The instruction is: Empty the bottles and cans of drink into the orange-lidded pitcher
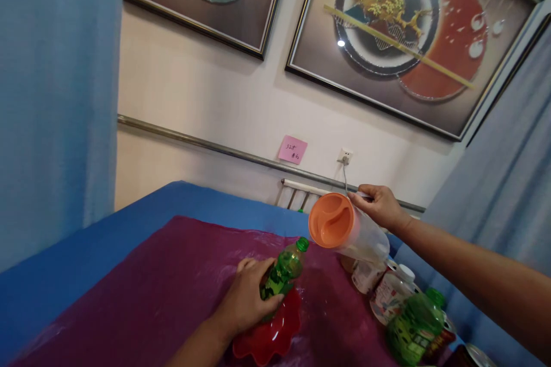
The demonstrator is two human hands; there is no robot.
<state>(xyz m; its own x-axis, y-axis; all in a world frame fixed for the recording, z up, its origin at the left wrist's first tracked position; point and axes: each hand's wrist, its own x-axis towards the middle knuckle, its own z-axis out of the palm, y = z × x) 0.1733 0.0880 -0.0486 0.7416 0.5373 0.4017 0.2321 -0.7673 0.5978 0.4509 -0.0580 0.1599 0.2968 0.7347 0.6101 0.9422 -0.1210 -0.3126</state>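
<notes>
Over bowl rim, bottle gripped — pitcher tilted

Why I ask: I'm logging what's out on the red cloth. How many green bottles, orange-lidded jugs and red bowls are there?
Green bottles: 2
Orange-lidded jug: 1
Red bowl: 1
Total: 4

the bottle leans over the bowl, with the pitcher up to its right.
</notes>
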